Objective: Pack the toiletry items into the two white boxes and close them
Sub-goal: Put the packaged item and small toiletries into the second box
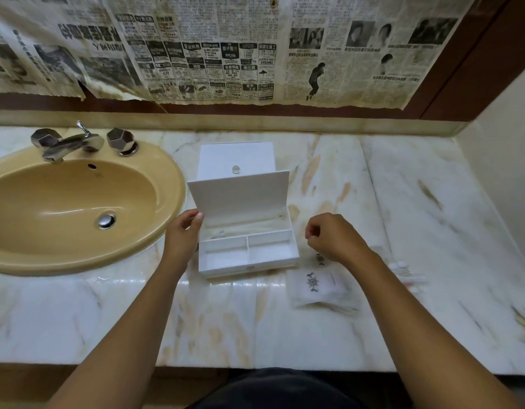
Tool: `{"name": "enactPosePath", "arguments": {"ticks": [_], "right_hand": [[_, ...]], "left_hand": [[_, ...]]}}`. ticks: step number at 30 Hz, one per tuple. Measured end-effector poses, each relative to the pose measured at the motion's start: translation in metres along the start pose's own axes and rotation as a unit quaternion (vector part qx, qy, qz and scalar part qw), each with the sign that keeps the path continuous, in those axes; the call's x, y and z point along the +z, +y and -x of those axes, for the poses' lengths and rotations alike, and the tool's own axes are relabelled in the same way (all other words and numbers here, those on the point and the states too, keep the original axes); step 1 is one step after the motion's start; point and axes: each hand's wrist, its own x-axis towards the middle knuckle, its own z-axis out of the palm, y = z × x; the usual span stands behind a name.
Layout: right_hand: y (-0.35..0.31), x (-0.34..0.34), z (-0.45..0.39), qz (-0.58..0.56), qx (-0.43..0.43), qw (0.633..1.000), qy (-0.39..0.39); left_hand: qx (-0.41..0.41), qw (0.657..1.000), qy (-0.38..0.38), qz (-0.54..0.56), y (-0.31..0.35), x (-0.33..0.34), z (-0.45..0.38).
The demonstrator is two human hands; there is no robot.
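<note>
The near white box (249, 265) stands open on the marble counter, its lid (240, 193) raised upright. My left hand (183, 237) grips the lid's lower left edge at the box's left side. A pale item lies in the box's long back compartment (240, 228); the two front compartments look bare. My right hand (332, 239) hovers just right of the box with its fingers curled, and I see nothing in it. A second white box (236, 156) with a clear knob sits shut behind the first. A white packet with a ship's-wheel print (315, 286) lies below my right hand.
A tan sink (78, 255) with a chrome tap (66, 144) fills the left of the counter. More small wrapped toiletries (406, 274) lie blurred at the right, beyond my right forearm. Newspaper covers the wall behind. The counter's front edge runs close to my body.
</note>
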Motion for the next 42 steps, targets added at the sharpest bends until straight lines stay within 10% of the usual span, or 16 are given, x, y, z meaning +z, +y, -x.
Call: {"name": "enactPosePath", "arguments": {"ticks": [7,24,42], "right_hand": [[0.038,0.022,-0.009,0.087,0.039,0.991,-0.096],[0.023,0.004,-0.015,0.046,0.037,0.998,-0.003],[-0.123,-0.005,-0.008,-0.137,-0.246,0.957,0.064]], "left_hand": [[0.042,0.996,0.045,0.061,-0.001,0.005,0.02],[0.009,0.998,-0.008,0.054,-0.012,-0.003,0.027],[-0.001,0.996,-0.055,0.066,-0.011,-0.007,0.022]]}}
